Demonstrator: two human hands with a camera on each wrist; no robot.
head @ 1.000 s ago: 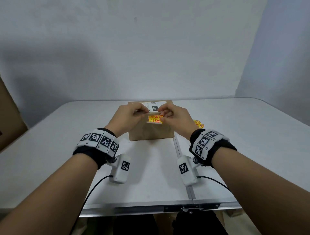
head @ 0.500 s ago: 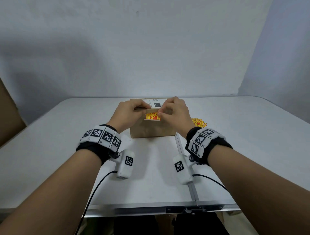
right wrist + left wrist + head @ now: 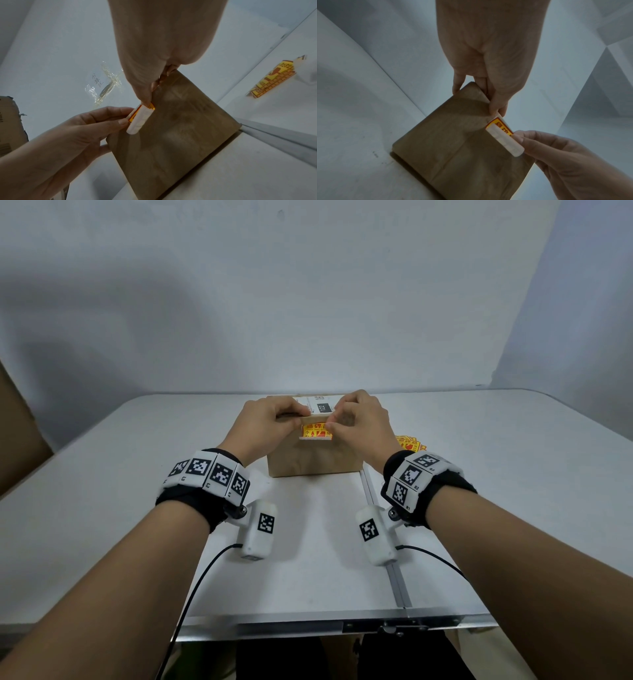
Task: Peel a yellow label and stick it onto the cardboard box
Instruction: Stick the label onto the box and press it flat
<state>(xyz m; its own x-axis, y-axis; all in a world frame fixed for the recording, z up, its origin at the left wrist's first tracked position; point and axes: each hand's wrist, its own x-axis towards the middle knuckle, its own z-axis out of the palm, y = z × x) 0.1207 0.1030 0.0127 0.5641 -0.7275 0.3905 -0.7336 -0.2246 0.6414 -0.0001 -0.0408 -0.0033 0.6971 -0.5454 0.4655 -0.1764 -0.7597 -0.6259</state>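
We pinch the yellow label point(image 3: 317, 431) with our left hand point(image 3: 263, 426) and right hand point(image 3: 359, 424), up against the cardboard box point(image 3: 313, 457) at 12 o'clock. Next, we likely peel off the white backing point(image 3: 504, 140) and press it flat.

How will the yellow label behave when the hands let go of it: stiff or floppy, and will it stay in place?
The yellow label is probably thin and floppy: its white backing curls away in the left wrist view. It is likely very light, since the left hand and right hand hold it by fingertip pinches only. Its sticky side may cling to the cardboard box.
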